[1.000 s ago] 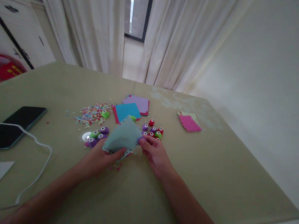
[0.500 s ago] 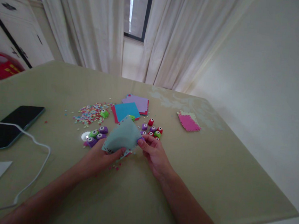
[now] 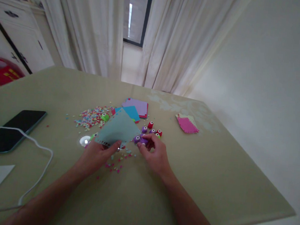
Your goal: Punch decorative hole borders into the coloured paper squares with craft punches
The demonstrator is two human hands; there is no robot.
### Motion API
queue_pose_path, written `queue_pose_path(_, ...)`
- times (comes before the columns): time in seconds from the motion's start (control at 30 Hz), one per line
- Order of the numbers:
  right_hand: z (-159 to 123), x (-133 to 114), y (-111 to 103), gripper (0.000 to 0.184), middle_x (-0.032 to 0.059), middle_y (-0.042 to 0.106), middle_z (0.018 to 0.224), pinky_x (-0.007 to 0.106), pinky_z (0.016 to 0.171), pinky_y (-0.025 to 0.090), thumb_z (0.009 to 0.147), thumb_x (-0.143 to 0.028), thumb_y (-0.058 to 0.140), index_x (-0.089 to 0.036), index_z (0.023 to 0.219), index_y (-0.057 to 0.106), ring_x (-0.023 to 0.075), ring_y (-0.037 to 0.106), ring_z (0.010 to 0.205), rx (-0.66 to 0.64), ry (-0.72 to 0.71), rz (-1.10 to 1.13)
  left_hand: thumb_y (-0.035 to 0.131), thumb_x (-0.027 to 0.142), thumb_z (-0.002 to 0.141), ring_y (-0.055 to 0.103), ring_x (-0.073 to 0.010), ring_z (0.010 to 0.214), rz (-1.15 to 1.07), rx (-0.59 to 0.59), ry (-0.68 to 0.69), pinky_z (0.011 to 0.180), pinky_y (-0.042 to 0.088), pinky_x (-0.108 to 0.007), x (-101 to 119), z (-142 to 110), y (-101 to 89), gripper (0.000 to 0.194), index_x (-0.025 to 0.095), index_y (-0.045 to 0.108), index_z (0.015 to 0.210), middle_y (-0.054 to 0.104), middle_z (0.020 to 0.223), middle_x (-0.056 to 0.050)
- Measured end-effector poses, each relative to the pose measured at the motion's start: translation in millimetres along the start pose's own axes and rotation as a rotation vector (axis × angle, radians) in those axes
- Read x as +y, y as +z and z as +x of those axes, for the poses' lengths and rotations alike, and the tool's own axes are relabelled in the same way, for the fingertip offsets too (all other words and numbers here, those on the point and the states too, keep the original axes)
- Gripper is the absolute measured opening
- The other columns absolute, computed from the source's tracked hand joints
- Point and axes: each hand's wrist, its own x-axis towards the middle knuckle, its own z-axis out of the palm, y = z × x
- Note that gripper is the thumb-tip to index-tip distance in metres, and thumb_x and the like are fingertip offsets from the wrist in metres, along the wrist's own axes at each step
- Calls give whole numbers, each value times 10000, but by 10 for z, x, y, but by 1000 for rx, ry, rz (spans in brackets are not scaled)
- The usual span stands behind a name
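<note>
My left hand [image 3: 97, 154] grips a pale blue-green sheet of paper [image 3: 118, 129] by its near edge, thumb on top. Small cut-outs run along the sheet's edges. At the sheet's right corner, my right hand [image 3: 156, 155] pinches a small purple craft punch [image 3: 143, 140] between thumb and fingers. Another purple punch [image 3: 136, 139] sits right beside it. Just beyond these fingers stand several more little punches in purple, red [image 3: 150, 125] and green, with eye-like tops. By my left hand, a green punch [image 3: 93, 136] is partly hidden behind the sheet.
Confetti [image 3: 93, 116] lies heaped at the left, with a green punch [image 3: 104, 117] in it. Loose bits [image 3: 113, 167] are scattered nearer me. Coloured paper squares [image 3: 138, 106] lie behind, punched pink paper [image 3: 187, 125] at right. A phone [image 3: 13, 130] and white cable [image 3: 38, 145] occupy the left.
The sheet has lowered and shifted left, and its bend has flattened. My right hand has moved the purple punch off the sheet's corner, down beside the other punches.
</note>
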Motion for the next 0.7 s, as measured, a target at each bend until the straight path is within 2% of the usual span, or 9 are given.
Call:
queue_pose_path(0.13, -59, 41, 63, 209, 83, 719, 1024, 351, 829, 552, 877, -201, 728, -188, 1083, 757, 219, 666, 895, -78, -174, -291, 709, 578, 851, 789, -306, 873, -43, 26, -8, 822, 636, -417, 36, 0, 17, 406, 201, 777, 986, 842, 961, -78)
queue_pose_path(0.27, -52, 148, 95, 317, 138, 675, 1216, 429, 1023, 539, 946, -106, 593, -205, 1204, 746, 272, 661, 1139, -70, -267, -437, 737, 559, 840, 803, -305, 830, -148, 50, -66, 796, 646, -415, 123, 12, -41, 359, 207, 766, 903, 846, 882, -81)
queue_pose_path(0.37, -41, 188, 99, 363, 154, 652, 1254, 461, 1041, 532, 969, -114, 575, -211, 1291, 711, 293, 641, 1170, 5, -296, -497, 765, 548, 807, 799, -296, 748, -226, 156, -121, 708, 652, -399, 222, 39, -168, 329, 223, 757, 861, 840, 818, -76)
queue_pose_path(0.47, -51, 147, 168, 338, 155, 672, 1231, 474, 1042, 517, 1001, -157, 575, -207, 1313, 694, 303, 626, 1162, 29, -377, -576, 768, 511, 795, 781, -285, 726, -214, 297, -96, 678, 637, -388, 329, 69, -312, 286, 227, 739, 809, 821, 782, -65)
queue_pose_path(0.6, -6, -19, 452, 266, 130, 717, 1204, 442, 1031, 517, 1018, -220, 611, -193, 1266, 703, 287, 637, 1126, -179, -515, -637, 797, 451, 785, 749, -240, 728, -258, 377, 2, 690, 599, -349, 416, 105, -399, 262, 201, 727, 817, 799, 796, -49)
queue_pose_path(0.7, 98, -162, 727, 399, 145, 690, 1330, 450, 1027, 527, 1011, -307, 659, -174, 1386, 630, 308, 622, 1178, -321, -563, -686, 822, 444, 766, 727, -208, 724, -314, 388, 26, 671, 566, -307, 380, 151, -396, 297, 181, 714, 851, 790, 818, -33)
